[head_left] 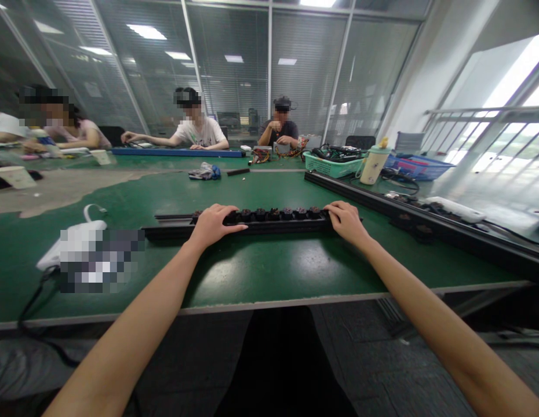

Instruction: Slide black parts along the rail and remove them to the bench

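From your head camera, your left hand (pixel 214 226) and right hand (pixel 348 223) are on a black bar (pixel 174 231) lying crosswise on the near part of the green workbench (pixel 269 272). A row of dark round fittings (pixel 273 214) runs along the bar between them. On both hands, the fingers are together and curled over the bar, gripping it. Off to the far right are a green basket (pixel 332 167) and a cream bottle (pixel 374 165), and a person (pixel 200 133) sits across the far side.

Head-worn view, facing forward and down, close above the left hand (pixel 212 226) and right hand (pixel 348 223)
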